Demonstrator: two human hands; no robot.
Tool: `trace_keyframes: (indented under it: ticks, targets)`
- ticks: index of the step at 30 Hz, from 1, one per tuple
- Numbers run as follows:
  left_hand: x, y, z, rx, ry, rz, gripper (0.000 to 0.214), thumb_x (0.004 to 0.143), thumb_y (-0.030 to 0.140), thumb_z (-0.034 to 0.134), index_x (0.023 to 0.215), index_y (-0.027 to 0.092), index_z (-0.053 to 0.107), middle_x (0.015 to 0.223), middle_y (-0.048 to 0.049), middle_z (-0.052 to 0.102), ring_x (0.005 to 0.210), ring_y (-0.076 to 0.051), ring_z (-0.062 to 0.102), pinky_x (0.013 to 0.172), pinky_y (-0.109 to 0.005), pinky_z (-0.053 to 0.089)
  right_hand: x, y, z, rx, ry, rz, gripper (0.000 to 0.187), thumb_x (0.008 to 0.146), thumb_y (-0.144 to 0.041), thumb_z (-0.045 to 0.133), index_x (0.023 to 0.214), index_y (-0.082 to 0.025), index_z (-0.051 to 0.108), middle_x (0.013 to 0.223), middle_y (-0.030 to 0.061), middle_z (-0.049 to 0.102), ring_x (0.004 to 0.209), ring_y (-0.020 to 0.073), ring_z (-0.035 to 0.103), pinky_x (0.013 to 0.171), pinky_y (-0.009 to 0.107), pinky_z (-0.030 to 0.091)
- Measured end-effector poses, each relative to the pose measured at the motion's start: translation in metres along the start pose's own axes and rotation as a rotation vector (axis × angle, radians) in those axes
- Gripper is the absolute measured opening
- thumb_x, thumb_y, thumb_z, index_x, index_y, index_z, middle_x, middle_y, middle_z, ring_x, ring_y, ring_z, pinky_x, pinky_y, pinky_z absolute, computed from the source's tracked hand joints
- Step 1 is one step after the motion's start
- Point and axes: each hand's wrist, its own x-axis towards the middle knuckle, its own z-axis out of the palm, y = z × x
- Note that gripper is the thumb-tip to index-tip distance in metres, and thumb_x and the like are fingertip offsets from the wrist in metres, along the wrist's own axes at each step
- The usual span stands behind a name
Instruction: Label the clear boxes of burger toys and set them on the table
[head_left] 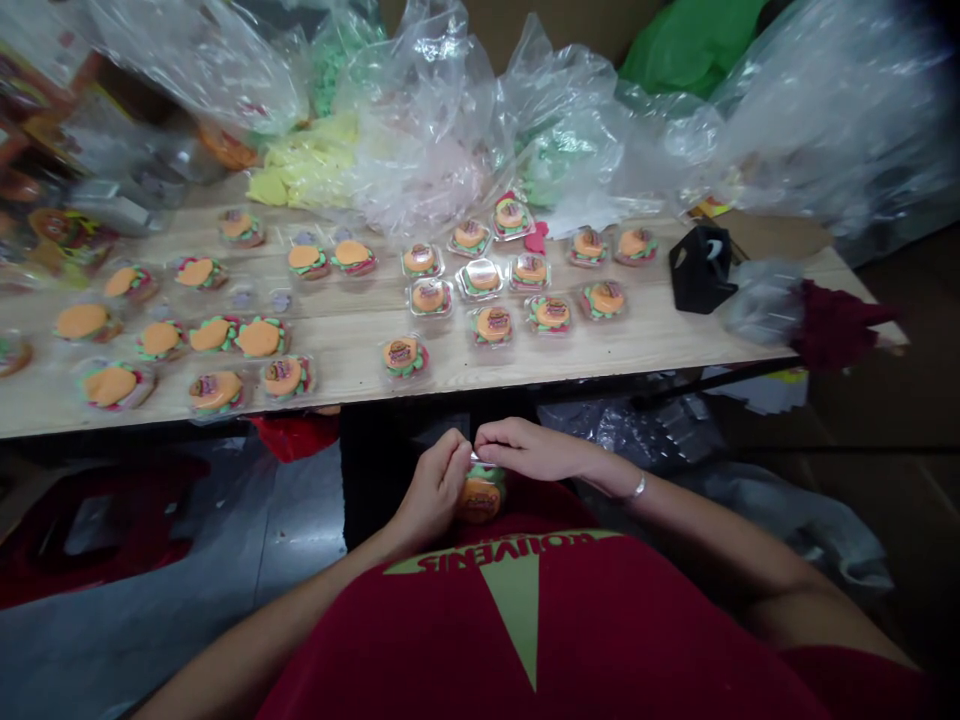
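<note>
The left hand [435, 490] and the right hand [525, 450] meet in front of the red shirt [600, 620], below the near edge of the table [360, 345]. Between them sits one burger-shaped piece [480, 497], orange on top with a green rim, held close to the body and well apart from the table top.

Left hand: fingers curled around the left side of the piece, grasping it. Right hand: fingertips pinched on the upper edge of the piece, touching the left fingertips. A bracelet [637, 488] circles the right wrist.

On the table lie many similar pieces in clear cases [405, 357], arranged in loose rows. A black tape dispenser [701, 265] stands near the right end, with a dark red cloth [832, 325] beside it. Clear plastic bags [427, 130] are piled along the far edge.
</note>
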Motion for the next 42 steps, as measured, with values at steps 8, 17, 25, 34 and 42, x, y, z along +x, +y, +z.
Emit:
trace_keyframes:
  ticks: [8, 17, 25, 34, 42]
  targets:
    - [0.001, -0.007, -0.003, -0.423, 0.073, -0.159, 0.026, 0.086, 0.042, 0.051, 0.08, 0.017, 0.052, 0.072, 0.0024, 0.051, 0.064, -0.011, 0.046, 0.059, -0.023, 0.038, -0.001, 0.014, 0.009, 0.225, 0.252, 0.064, 0.022, 0.089, -0.031, 0.048, 0.074, -0.015, 0.053, 0.066, -0.003, 0.047, 0.06, 0.0097, 0.039, 0.055, 0.022, 0.031]
    - [0.024, 0.0, -0.033, -0.411, -0.056, -0.195, 0.022, 0.075, 0.035, 0.065, 0.069, 0.015, 0.057, 0.062, 0.0035, 0.055, 0.054, -0.008, 0.046, 0.052, -0.02, 0.035, -0.003, 0.018, 0.05, 0.536, 0.507, 0.113, 0.026, 0.084, -0.041, 0.055, 0.074, -0.017, 0.053, 0.064, -0.0029, 0.052, 0.057, 0.0101, 0.044, 0.056, 0.023, 0.036]
    - [0.001, -0.001, -0.027, -0.373, 0.052, -0.186, 0.023, 0.078, 0.037, 0.064, 0.086, 0.016, 0.067, 0.084, -0.003, 0.066, 0.073, -0.015, 0.059, 0.064, -0.024, 0.045, -0.004, 0.019, 0.038, 0.472, 0.541, 0.088, 0.025, 0.083, -0.039, 0.057, 0.071, -0.017, 0.053, 0.065, -0.0024, 0.05, 0.06, 0.0107, 0.044, 0.058, 0.024, 0.035]
    - [-0.004, -0.022, -0.025, -0.491, 0.165, -0.265, 0.022, 0.071, 0.034, 0.071, 0.079, 0.014, 0.068, 0.072, -0.0014, 0.065, 0.062, -0.012, 0.055, 0.059, -0.023, 0.044, -0.002, 0.032, 0.043, 0.549, 0.515, 0.17, 0.031, 0.077, -0.045, 0.062, 0.069, -0.017, 0.051, 0.061, -0.0046, 0.046, 0.055, 0.0092, 0.038, 0.052, 0.022, 0.03]
    - [0.0, -0.03, -0.014, -0.586, 0.298, -0.209, 0.023, 0.075, 0.036, 0.067, 0.084, 0.015, 0.061, 0.064, 0.0031, 0.058, 0.056, -0.008, 0.05, 0.056, -0.02, 0.039, 0.013, 0.041, 0.044, 0.98, 0.746, 0.165, 0.037, 0.068, -0.048, 0.072, 0.068, -0.019, 0.049, 0.05, -0.0081, 0.041, 0.044, 0.0067, 0.033, 0.045, 0.021, 0.027]
